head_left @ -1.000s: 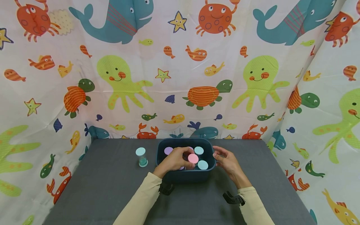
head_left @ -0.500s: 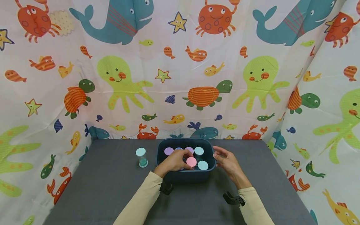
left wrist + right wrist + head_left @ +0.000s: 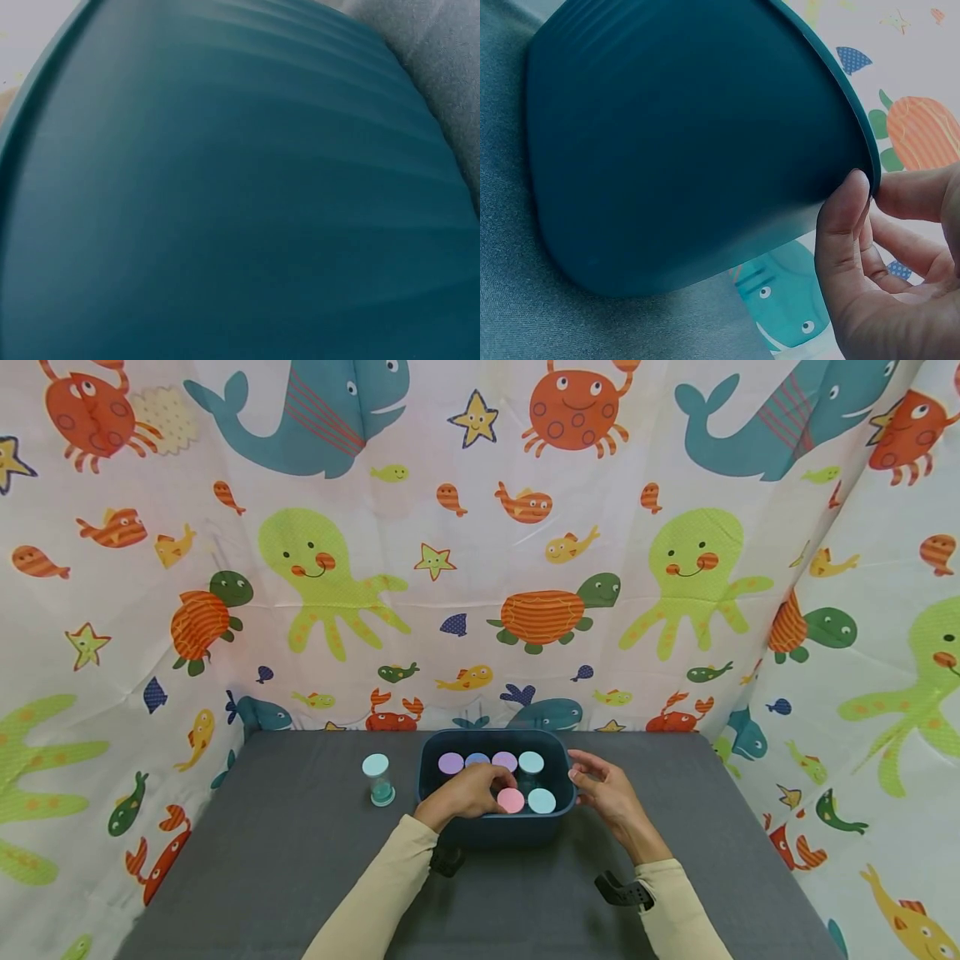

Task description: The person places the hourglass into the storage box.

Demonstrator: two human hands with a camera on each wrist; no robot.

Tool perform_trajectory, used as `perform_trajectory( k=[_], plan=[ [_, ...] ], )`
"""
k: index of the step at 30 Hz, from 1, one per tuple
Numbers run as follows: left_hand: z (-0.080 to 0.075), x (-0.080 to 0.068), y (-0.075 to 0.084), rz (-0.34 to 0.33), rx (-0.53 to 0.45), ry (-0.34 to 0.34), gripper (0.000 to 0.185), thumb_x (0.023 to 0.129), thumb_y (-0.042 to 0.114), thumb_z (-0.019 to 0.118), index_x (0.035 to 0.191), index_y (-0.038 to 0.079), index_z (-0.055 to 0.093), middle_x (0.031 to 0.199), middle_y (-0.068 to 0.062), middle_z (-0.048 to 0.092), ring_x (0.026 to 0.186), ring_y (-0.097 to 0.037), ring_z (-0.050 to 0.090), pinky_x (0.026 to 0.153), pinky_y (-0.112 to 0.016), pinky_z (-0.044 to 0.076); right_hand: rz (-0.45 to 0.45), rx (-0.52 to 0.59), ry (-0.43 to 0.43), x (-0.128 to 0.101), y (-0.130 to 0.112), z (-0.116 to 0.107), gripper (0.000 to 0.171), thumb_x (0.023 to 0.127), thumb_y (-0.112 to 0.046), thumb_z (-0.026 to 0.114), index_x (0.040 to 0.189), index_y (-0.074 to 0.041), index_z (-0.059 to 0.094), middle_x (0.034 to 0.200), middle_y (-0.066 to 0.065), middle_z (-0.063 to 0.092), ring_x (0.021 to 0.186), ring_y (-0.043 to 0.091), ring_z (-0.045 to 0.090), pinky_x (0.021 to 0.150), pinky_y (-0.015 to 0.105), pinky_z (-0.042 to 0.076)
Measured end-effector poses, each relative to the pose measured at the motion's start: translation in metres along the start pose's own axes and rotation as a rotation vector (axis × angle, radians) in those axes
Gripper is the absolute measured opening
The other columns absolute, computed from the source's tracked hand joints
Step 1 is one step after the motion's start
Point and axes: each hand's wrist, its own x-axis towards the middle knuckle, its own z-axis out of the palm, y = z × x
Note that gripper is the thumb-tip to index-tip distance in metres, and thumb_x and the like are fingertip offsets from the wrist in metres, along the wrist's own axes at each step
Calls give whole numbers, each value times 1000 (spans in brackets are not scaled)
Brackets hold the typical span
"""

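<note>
A dark blue bin (image 3: 495, 832) stands on the table, holding several sand timers with round coloured ends. Inside it, at the front, my left hand (image 3: 467, 792) has its fingers curled around a pink sand timer (image 3: 511, 801); the thumb is mostly hidden. Next to that timer is one with a light teal end (image 3: 542, 801). In the right wrist view, my right hand (image 3: 889, 262) pinches the bin's rim at a corner between thumb and fingers. The left wrist view shows only the bin's outer wall (image 3: 247, 180), with the left hand out of sight.
A teal sand timer (image 3: 378, 779) stands upright on the grey table (image 3: 315, 843), left of the bin. Along the bin's back row are purple (image 3: 451, 763), blue and teal ends. A curtain (image 3: 465, 635) printed with sea animals hangs behind and at both sides.
My left hand has lowered the pink sand timer into the front row of the bin, beside the teal one. The right hand stays at the rim.
</note>
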Motion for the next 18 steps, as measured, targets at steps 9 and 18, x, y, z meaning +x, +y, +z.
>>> perform_trajectory(
  k=[9,18],
  plan=[
    [-1,1,1,-24,-39,-51,30,78,5,81,105,10,69,102,-2,71,93,-14,64,91,-31,53,1,0,3,0,0,1,42,99,-13,57,141,-10,52,109,7,54,84,16,58,70,27,55],
    [1,1,-3,-35,-33,-53,43,80,12,80,121,9,66,112,-2,70,100,-14,64,98,-33,51,-1,-20,14,0,1,1,42,99,-16,57,141,-12,52,112,9,53,87,17,58,71,27,55]
  ],
)
